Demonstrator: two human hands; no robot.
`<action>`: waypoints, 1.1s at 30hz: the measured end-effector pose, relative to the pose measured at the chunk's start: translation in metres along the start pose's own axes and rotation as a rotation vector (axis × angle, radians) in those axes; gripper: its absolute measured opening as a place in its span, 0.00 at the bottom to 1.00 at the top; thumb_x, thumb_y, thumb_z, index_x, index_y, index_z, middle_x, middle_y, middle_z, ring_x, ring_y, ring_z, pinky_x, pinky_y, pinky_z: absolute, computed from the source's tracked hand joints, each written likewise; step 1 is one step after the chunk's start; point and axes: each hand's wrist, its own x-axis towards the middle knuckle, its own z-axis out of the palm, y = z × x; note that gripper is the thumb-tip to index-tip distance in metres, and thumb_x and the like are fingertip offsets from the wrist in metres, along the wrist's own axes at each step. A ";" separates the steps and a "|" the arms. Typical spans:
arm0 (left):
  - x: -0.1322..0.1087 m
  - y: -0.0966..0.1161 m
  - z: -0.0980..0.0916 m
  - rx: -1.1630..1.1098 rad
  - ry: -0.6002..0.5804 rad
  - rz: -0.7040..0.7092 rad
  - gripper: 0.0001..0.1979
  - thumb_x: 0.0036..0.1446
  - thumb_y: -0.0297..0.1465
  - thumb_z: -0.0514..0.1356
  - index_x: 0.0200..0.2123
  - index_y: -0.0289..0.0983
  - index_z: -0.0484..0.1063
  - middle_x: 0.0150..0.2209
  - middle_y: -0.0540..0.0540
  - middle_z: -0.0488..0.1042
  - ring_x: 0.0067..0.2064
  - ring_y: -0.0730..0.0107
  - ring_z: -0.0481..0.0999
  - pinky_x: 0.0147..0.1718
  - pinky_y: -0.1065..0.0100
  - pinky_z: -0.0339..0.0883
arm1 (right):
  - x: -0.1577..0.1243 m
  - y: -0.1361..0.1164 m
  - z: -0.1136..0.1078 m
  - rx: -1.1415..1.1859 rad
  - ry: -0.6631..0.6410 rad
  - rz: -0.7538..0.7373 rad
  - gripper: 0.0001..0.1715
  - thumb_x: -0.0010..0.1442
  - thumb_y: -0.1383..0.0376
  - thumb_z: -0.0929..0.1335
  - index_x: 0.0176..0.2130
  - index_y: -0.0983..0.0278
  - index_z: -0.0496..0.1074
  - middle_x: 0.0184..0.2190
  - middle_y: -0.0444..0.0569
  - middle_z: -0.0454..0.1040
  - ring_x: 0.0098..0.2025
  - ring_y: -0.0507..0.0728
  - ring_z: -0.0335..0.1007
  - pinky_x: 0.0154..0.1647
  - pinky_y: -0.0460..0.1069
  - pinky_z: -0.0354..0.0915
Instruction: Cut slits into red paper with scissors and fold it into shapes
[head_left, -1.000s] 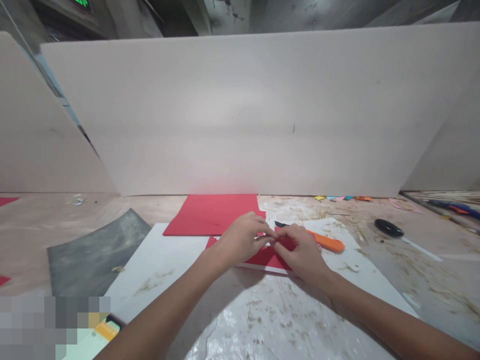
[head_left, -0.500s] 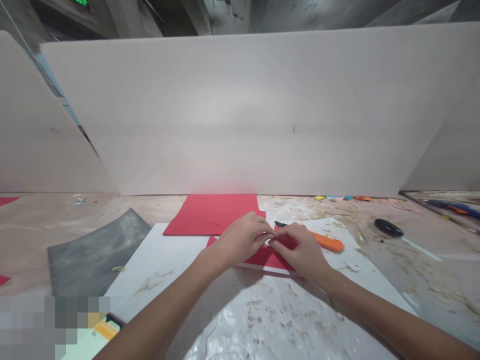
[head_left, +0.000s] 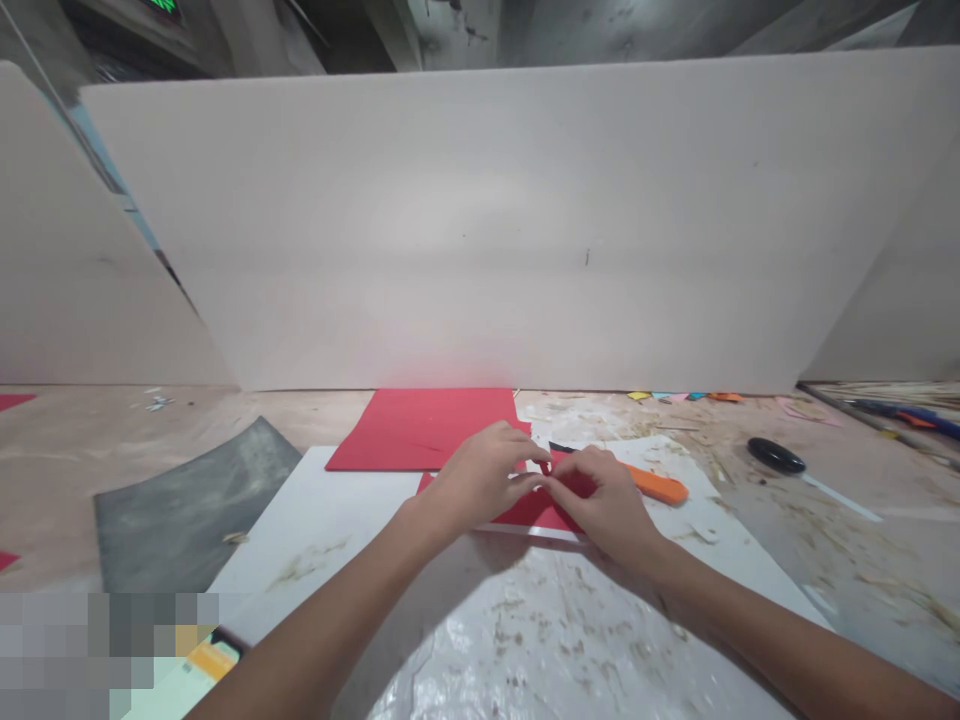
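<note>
A small red piece (head_left: 547,467), perhaps paper or foam, shows between my fingertips. My left hand (head_left: 486,474) has its thumb and index finger curled around it from the left. From the right, my right hand (head_left: 601,494) pinches at the same piece, with its thumb and fingertips together. Beneath both hands lies a red sheet (head_left: 534,512) with a white strip along its near edge; the hands partly cover it. An orange utility knife (head_left: 657,485) with a black blade end lies just behind my right hand.
A larger red sheet (head_left: 427,430) lies behind, against the upright white panel (head_left: 480,230). The work rests on a stained white board (head_left: 360,570). To the left is a dark grey sheet (head_left: 196,510). A black oval object (head_left: 777,456) and several pens (head_left: 911,412) are at the right.
My left index finger and thumb have spread slightly, and the small red piece now shows between the fingertips. The white bit seen there before is no longer visible.
</note>
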 end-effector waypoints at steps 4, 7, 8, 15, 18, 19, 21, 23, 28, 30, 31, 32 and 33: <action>0.000 -0.002 0.003 0.034 0.070 0.011 0.06 0.58 0.27 0.65 0.39 0.41 0.79 0.37 0.51 0.81 0.40 0.65 0.72 0.39 0.66 0.68 | 0.000 0.000 0.001 -0.015 0.005 -0.013 0.08 0.58 0.61 0.69 0.28 0.58 0.75 0.27 0.45 0.75 0.34 0.58 0.68 0.38 0.55 0.62; 0.001 -0.001 0.003 0.054 0.068 0.012 0.05 0.58 0.26 0.64 0.36 0.41 0.79 0.35 0.52 0.81 0.38 0.66 0.71 0.37 0.66 0.67 | 0.000 -0.001 0.001 -0.025 0.011 -0.021 0.07 0.57 0.63 0.68 0.27 0.58 0.74 0.26 0.45 0.74 0.34 0.58 0.68 0.38 0.55 0.62; 0.001 0.000 0.003 0.059 0.061 0.012 0.05 0.58 0.26 0.64 0.36 0.41 0.79 0.35 0.52 0.81 0.38 0.66 0.71 0.37 0.66 0.67 | 0.000 -0.001 0.000 -0.027 0.010 -0.020 0.07 0.57 0.63 0.68 0.27 0.58 0.74 0.26 0.45 0.74 0.34 0.58 0.68 0.38 0.55 0.62; 0.000 0.000 0.003 0.077 0.023 0.039 0.09 0.61 0.24 0.60 0.38 0.41 0.79 0.35 0.51 0.80 0.40 0.66 0.71 0.36 0.68 0.66 | 0.001 0.001 0.001 -0.057 -0.022 -0.034 0.05 0.56 0.65 0.68 0.30 0.57 0.75 0.29 0.45 0.77 0.35 0.59 0.68 0.40 0.57 0.61; 0.000 -0.001 0.005 0.091 0.001 0.058 0.11 0.63 0.23 0.57 0.38 0.41 0.79 0.34 0.50 0.79 0.39 0.66 0.70 0.35 0.68 0.66 | 0.002 0.004 0.002 -0.078 -0.033 -0.033 0.05 0.56 0.65 0.68 0.30 0.57 0.76 0.29 0.45 0.77 0.35 0.59 0.68 0.39 0.56 0.60; 0.000 -0.001 0.005 0.097 -0.009 0.062 0.12 0.63 0.23 0.57 0.38 0.41 0.79 0.34 0.51 0.79 0.38 0.67 0.70 0.35 0.68 0.66 | 0.002 0.005 0.002 -0.081 -0.034 -0.031 0.05 0.56 0.65 0.68 0.30 0.58 0.76 0.29 0.45 0.77 0.35 0.59 0.68 0.39 0.56 0.61; 0.000 0.000 0.005 0.109 -0.034 0.070 0.13 0.64 0.23 0.55 0.38 0.41 0.79 0.35 0.50 0.79 0.38 0.67 0.70 0.35 0.69 0.66 | 0.001 0.005 0.002 -0.077 -0.031 -0.031 0.05 0.56 0.65 0.68 0.30 0.58 0.76 0.29 0.45 0.77 0.35 0.59 0.68 0.39 0.55 0.61; 0.000 0.002 0.003 0.128 -0.071 0.079 0.14 0.65 0.23 0.53 0.38 0.40 0.78 0.36 0.49 0.79 0.38 0.67 0.70 0.34 0.69 0.66 | 0.001 0.004 0.001 -0.065 -0.031 -0.034 0.06 0.56 0.65 0.68 0.30 0.58 0.76 0.29 0.45 0.77 0.35 0.59 0.68 0.39 0.55 0.61; 0.001 0.006 -0.001 0.141 -0.104 0.076 0.11 0.64 0.24 0.56 0.40 0.40 0.78 0.37 0.48 0.80 0.39 0.66 0.71 0.35 0.68 0.67 | 0.002 0.001 0.001 -0.072 -0.026 -0.026 0.07 0.56 0.65 0.67 0.28 0.58 0.75 0.27 0.45 0.76 0.34 0.59 0.67 0.38 0.56 0.61; 0.001 0.006 -0.001 0.127 -0.065 0.074 0.08 0.61 0.25 0.60 0.41 0.40 0.78 0.38 0.49 0.80 0.39 0.66 0.71 0.35 0.68 0.67 | 0.001 0.001 0.001 -0.086 -0.024 -0.023 0.07 0.56 0.64 0.67 0.27 0.58 0.75 0.26 0.45 0.76 0.34 0.59 0.67 0.38 0.56 0.61; 0.001 0.005 0.000 0.123 -0.041 0.073 0.08 0.60 0.25 0.61 0.41 0.40 0.78 0.38 0.49 0.80 0.39 0.66 0.71 0.35 0.68 0.67 | 0.001 0.002 0.001 -0.091 -0.021 -0.029 0.07 0.56 0.64 0.67 0.27 0.58 0.74 0.26 0.45 0.76 0.33 0.59 0.67 0.38 0.56 0.61; 0.001 0.005 0.001 0.123 -0.016 0.071 0.08 0.59 0.25 0.61 0.40 0.40 0.79 0.37 0.50 0.81 0.39 0.66 0.71 0.35 0.68 0.67 | 0.001 0.002 0.001 -0.092 -0.020 -0.037 0.07 0.56 0.64 0.67 0.27 0.58 0.74 0.26 0.45 0.76 0.33 0.59 0.67 0.38 0.56 0.61; 0.001 0.004 0.001 0.126 0.007 0.067 0.08 0.59 0.24 0.62 0.39 0.40 0.79 0.36 0.50 0.81 0.38 0.66 0.70 0.35 0.68 0.67 | 0.001 0.003 0.001 -0.090 -0.019 -0.044 0.08 0.56 0.64 0.67 0.27 0.58 0.74 0.26 0.45 0.76 0.33 0.59 0.67 0.38 0.56 0.61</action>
